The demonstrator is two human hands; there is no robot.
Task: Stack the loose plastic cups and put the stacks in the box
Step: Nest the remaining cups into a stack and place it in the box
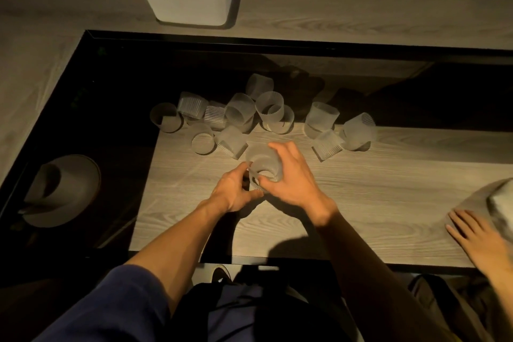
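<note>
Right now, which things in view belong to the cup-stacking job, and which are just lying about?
Job:
held cup, gripped by left hand and right hand
loose cups
box

Lying about:
hat
another person's hand
pale object at the right edge, unidentifiable

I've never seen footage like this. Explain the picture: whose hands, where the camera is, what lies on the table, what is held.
No machine here: a person works bare-handed, and the one camera sits on their head, looking down. Their left hand and right hand both have a grip on a frosted plastic cup over the wooden table. More loose cups lie scattered just beyond, many on their sides. The white box stands farther back. Another person's hand rests at the right edge.
</note>
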